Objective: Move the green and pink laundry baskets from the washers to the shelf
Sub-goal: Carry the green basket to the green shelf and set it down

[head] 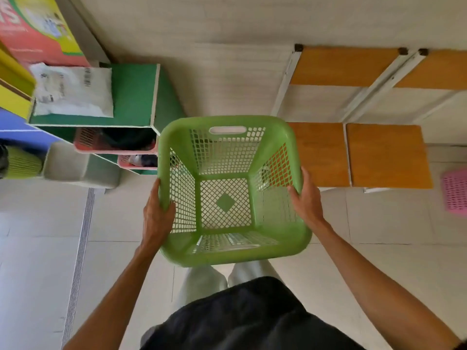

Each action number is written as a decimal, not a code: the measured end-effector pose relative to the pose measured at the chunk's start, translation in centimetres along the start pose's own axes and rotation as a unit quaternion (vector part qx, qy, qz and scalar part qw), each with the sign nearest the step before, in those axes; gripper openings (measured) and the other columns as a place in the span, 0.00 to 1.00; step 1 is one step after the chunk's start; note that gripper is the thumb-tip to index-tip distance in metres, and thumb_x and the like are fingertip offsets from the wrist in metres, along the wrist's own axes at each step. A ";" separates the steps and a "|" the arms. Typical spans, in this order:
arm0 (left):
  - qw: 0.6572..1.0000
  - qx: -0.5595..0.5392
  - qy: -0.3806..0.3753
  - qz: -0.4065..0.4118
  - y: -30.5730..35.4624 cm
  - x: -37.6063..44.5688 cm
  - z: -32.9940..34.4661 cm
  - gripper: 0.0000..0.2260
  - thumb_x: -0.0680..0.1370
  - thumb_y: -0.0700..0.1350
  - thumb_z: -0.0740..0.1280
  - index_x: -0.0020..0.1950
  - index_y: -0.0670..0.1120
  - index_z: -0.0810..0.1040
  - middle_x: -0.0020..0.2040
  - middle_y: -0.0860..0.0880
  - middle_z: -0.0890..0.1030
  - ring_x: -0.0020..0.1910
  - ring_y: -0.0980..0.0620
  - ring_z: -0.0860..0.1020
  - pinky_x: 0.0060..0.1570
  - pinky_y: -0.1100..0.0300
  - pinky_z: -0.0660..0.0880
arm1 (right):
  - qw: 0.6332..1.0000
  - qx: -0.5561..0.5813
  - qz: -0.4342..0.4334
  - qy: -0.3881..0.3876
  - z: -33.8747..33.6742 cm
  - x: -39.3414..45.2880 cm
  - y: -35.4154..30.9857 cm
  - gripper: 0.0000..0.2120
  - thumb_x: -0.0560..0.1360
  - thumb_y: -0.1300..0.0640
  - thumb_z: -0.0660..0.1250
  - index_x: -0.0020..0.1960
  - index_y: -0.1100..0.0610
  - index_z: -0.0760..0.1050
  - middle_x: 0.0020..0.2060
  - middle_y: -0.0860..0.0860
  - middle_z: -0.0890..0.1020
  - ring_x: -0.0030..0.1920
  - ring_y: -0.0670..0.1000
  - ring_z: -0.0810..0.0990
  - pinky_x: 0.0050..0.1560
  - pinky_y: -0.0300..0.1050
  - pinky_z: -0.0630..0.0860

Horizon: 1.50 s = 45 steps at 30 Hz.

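Observation:
I hold an empty green laundry basket (227, 188) in the air in front of my body, its open top facing me. My left hand (158, 210) grips its left rim and my right hand (304, 198) grips its right rim. Just beyond the basket to the right stands a white metal shelf (386, 155) with orange boards at two levels. A pink basket (454, 192) shows partly at the right edge, low by the floor.
A green cabinet (134, 94) stands at the left with a white packet (73, 92) on top and pink baskets (113, 142) of dark clothes in its compartments. A lime basket (22, 162) sits far left. Pale tiled floor lies below, with a drain strip (80, 248).

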<state>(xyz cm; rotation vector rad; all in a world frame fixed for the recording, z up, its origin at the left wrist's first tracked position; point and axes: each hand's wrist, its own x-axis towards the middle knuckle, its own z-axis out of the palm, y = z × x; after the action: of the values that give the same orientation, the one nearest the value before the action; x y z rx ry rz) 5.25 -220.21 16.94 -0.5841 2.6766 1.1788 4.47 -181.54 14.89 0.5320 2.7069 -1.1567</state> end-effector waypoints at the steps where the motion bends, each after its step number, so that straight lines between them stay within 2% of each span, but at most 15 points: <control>1: 1.000 0.003 -0.014 0.002 -0.3 1.4 0.2 0.33 0.77 0.40 0.64 0.78 0.58 0.56 0.69 0.42 0.76 0.57 0.41 0.79 0.57 0.39 0.78 | 1.000 -0.004 0.005 0.005 0.6 0.4 0.0 0.32 0.81 0.56 0.65 0.80 0.54 0.54 0.67 0.56 0.76 0.58 0.60 0.81 0.52 0.62 0.81; 7: 0.997 0.018 -0.069 0.037 -2.9 9.8 3.1 0.34 0.79 0.40 0.63 0.80 0.59 0.54 0.72 0.44 0.73 0.64 0.41 0.76 0.60 0.37 0.76 | 0.998 -0.039 0.033 0.036 6.4 3.6 1.1 0.33 0.82 0.55 0.63 0.81 0.58 0.51 0.67 0.59 0.75 0.55 0.59 0.82 0.46 0.59 0.83; 13: 0.997 0.010 -0.064 0.053 -7.5 17.6 9.2 0.35 0.78 0.36 0.64 0.81 0.55 0.55 0.72 0.45 0.73 0.60 0.50 0.76 0.58 0.50 0.77 | 0.992 -0.101 -0.011 0.069 13.7 9.5 5.9 0.32 0.82 0.58 0.64 0.81 0.63 0.54 0.62 0.64 0.75 0.50 0.61 0.82 0.40 0.57 0.83; 17: 0.996 -0.008 -0.070 0.059 -11.5 21.3 14.4 0.35 0.78 0.35 0.63 0.81 0.55 0.54 0.75 0.46 0.69 0.68 0.42 0.74 0.64 0.40 0.74 | 0.987 -0.134 -0.045 0.076 17.9 14.6 9.6 0.32 0.81 0.60 0.66 0.79 0.66 0.56 0.59 0.65 0.76 0.47 0.59 0.82 0.38 0.50 0.84; 20: 0.996 -0.004 -0.062 0.064 -14.5 23.9 17.4 0.34 0.79 0.36 0.63 0.81 0.53 0.54 0.76 0.45 0.68 0.68 0.41 0.74 0.63 0.38 0.75 | 0.986 -0.138 -0.058 0.077 20.7 17.7 11.6 0.31 0.80 0.61 0.67 0.79 0.67 0.58 0.63 0.65 0.75 0.51 0.60 0.82 0.46 0.42 0.81; 21: 0.996 0.000 -0.057 0.065 -15.3 24.8 18.2 0.34 0.79 0.36 0.64 0.81 0.53 0.55 0.75 0.44 0.69 0.66 0.43 0.76 0.62 0.41 0.76 | 0.985 -0.140 -0.062 0.081 21.6 18.5 12.1 0.31 0.80 0.61 0.67 0.78 0.67 0.58 0.64 0.66 0.75 0.52 0.60 0.82 0.48 0.40 0.79; 24: 0.995 0.003 -0.047 0.084 -16.8 27.2 20.3 0.34 0.79 0.36 0.65 0.81 0.52 0.56 0.74 0.44 0.71 0.51 0.63 0.77 0.53 0.63 0.78 | 0.984 -0.141 -0.063 0.085 24.0 20.4 13.7 0.31 0.81 0.61 0.65 0.79 0.68 0.56 0.65 0.66 0.73 0.52 0.60 0.82 0.47 0.40 0.79; 25: 0.995 0.002 -0.048 0.087 -17.2 27.8 20.9 0.33 0.79 0.36 0.65 0.81 0.51 0.56 0.74 0.43 0.71 0.53 0.62 0.77 0.54 0.61 0.78 | 0.984 -0.142 -0.060 0.086 24.7 20.8 14.1 0.31 0.81 0.61 0.65 0.79 0.68 0.56 0.66 0.66 0.73 0.52 0.60 0.82 0.47 0.41 0.79; 28: 0.994 -0.012 -0.055 0.099 -18.4 29.4 22.5 0.32 0.79 0.36 0.65 0.81 0.49 0.56 0.75 0.44 0.69 0.66 0.45 0.75 0.62 0.43 0.76 | 0.984 -0.141 -0.053 0.092 26.4 21.8 15.2 0.31 0.82 0.60 0.64 0.80 0.67 0.55 0.67 0.66 0.72 0.54 0.61 0.82 0.49 0.44 0.81; 30: 0.992 -0.012 -0.050 0.111 -19.2 30.2 23.5 0.33 0.79 0.36 0.65 0.81 0.49 0.56 0.76 0.45 0.68 0.68 0.44 0.74 0.63 0.42 0.75 | 0.984 -0.139 -0.057 0.096 27.2 22.2 15.9 0.31 0.82 0.59 0.64 0.80 0.66 0.55 0.67 0.65 0.72 0.54 0.60 0.82 0.50 0.44 0.81; 34: 0.994 0.005 -0.040 0.103 -21.6 31.1 24.6 0.32 0.80 0.39 0.65 0.81 0.49 0.55 0.74 0.44 0.70 0.63 0.43 0.77 0.59 0.42 0.77 | 0.982 -0.141 -0.068 0.107 29.4 23.2 16.7 0.31 0.81 0.61 0.65 0.79 0.68 0.57 0.63 0.66 0.76 0.54 0.62 0.82 0.52 0.50 0.83; 36: 0.993 0.018 -0.046 0.106 -23.0 31.6 25.3 0.32 0.80 0.41 0.65 0.81 0.48 0.54 0.73 0.42 0.71 0.62 0.38 0.78 0.57 0.39 0.78 | 0.979 -0.152 -0.067 0.118 30.6 24.2 17.0 0.29 0.79 0.63 0.68 0.76 0.71 0.62 0.56 0.66 0.79 0.50 0.62 0.82 0.50 0.47 0.80; 39: 0.992 0.024 -0.035 0.121 -24.0 32.7 26.4 0.32 0.80 0.41 0.65 0.81 0.47 0.55 0.66 0.38 0.77 0.54 0.34 0.80 0.50 0.37 0.80 | 0.976 -0.167 -0.067 0.125 31.8 25.7 17.9 0.28 0.78 0.65 0.69 0.74 0.72 0.64 0.52 0.65 0.80 0.47 0.60 0.82 0.46 0.40 0.73; 42: 0.989 0.029 0.000 0.143 -24.1 33.9 27.6 0.31 0.80 0.39 0.65 0.81 0.44 0.57 0.62 0.34 0.79 0.47 0.35 0.81 0.46 0.41 0.81 | 0.973 -0.174 -0.072 0.133 32.5 27.1 18.5 0.28 0.79 0.63 0.68 0.75 0.71 0.63 0.50 0.63 0.80 0.44 0.57 0.80 0.43 0.39 0.72; 45: 0.985 0.034 0.017 0.167 -23.5 34.7 28.3 0.29 0.79 0.36 0.65 0.79 0.40 0.60 0.47 0.36 0.81 0.34 0.44 0.75 0.35 0.51 0.79 | 0.974 -0.164 -0.072 0.138 32.9 28.3 18.7 0.29 0.80 0.62 0.67 0.76 0.70 0.61 0.53 0.64 0.79 0.47 0.57 0.81 0.45 0.41 0.76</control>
<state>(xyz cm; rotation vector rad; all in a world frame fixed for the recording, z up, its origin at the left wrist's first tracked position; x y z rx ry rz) -17.00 -223.73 -28.34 -0.1477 2.9103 1.1532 -14.72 -185.92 -28.09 0.4829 3.1332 -0.6775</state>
